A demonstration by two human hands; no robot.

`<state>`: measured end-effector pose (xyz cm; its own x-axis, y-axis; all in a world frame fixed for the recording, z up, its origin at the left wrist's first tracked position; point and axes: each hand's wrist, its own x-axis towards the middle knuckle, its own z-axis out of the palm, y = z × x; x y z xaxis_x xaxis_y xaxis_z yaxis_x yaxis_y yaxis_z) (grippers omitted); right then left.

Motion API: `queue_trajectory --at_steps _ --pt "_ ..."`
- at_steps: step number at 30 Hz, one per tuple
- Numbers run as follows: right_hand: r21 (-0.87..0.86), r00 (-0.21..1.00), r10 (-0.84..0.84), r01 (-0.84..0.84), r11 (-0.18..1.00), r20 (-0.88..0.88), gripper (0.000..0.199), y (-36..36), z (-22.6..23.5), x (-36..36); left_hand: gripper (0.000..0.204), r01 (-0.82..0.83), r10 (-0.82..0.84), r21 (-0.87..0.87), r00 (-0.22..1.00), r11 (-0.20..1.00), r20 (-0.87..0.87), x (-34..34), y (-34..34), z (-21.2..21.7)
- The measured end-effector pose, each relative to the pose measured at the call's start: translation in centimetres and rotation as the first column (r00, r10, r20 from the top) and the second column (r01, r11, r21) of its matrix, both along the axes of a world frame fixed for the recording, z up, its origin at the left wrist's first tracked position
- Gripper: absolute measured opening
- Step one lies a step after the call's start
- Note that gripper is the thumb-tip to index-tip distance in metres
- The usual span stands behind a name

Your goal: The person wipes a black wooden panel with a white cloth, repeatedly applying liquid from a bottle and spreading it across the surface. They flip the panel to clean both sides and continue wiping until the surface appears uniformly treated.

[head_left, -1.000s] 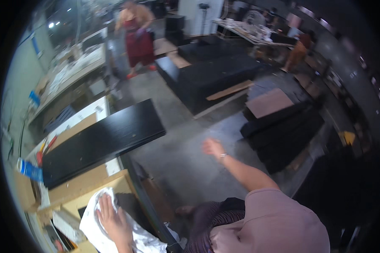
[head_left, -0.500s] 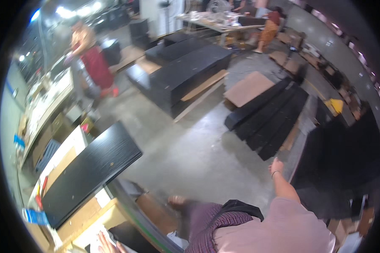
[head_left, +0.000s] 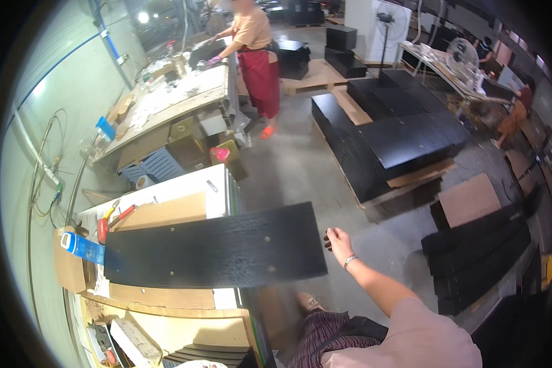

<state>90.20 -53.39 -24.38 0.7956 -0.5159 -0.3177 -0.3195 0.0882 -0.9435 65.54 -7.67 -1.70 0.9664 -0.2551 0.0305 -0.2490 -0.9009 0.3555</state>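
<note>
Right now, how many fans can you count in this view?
2: one standing fan before the white panel at the top, and another fan farther right, at the cluttered table. More may be hidden in the dark background.

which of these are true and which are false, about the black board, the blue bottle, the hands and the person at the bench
1. The right hand is near the right end of the black board. True.
2. The blue bottle is by the board's left end. True.
3. The black board stands on its long edge. False: it lies flat, over cardboard.
4. Both of the wearer's hands show. False: only the right hand is in view.
5. The person at the bench wears orange footwear. True.
6. The right hand grips the blue bottle. False: they are well apart.
</note>
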Motion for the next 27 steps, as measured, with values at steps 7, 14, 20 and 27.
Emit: queue_trajectory --at_steps 7,14,20,27 --pt "-0.307 0.994 0.024 0.009 0.952 0.105 0.038 1.1 1.2 6.1 0.047 -0.034 0.033 -0.004 0.999 0.999 -0.018 0.2 -0.4 -0.1" --pt "-0.317 0.991 0.107 -0.078 0.945 0.075 0.043 0.6 1.9 6.1 0.046 0.007 -0.001 0.069 0.996 0.998 -0.092 -0.1 0.3 0.5" --pt "-0.345 0.996 0.081 -0.06 0.937 0.047 0.04 0.9 1.7 6.1 0.048 -0.004 0.024 0.131 0.989 0.991 -0.149 -0.7 1.4 -0.4" --pt "-0.526 0.997 0.022 0.021 0.85 0.077 0.029 -0.6 1.5 6.8 0.049 0.03 -0.012 0.13 0.99 0.991 -0.142 2.5 2.0 0.5"
